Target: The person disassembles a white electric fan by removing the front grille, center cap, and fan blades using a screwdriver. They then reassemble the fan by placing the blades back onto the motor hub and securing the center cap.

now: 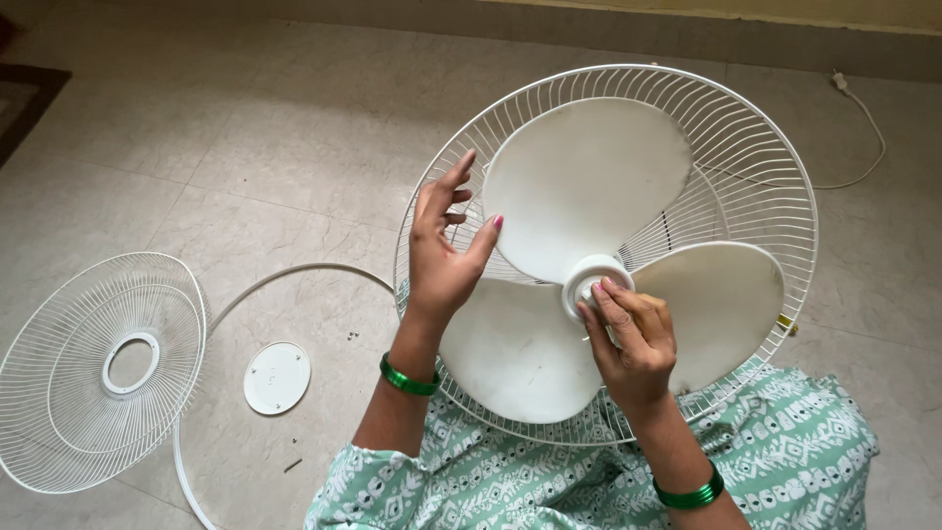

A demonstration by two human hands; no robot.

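Note:
A white fan with three blades (579,182) rests tilted against my lap, its rear wire guard (756,167) behind the blades. My right hand (628,339) pinches the small cap on the white hub (589,278) at the centre of the blades. My left hand (444,245) is raised with fingers spread, its thumb touching the edge of the upper blade and its fingertips near the guard's left rim. Both wrists wear green bangles.
The detached front wire guard (98,368) lies on the tiled floor at left. A round white cover disc (277,377) and a thin white rim ring (235,299) lie beside it, with small screws (350,336) nearby. A white power cord (863,118) trails at upper right.

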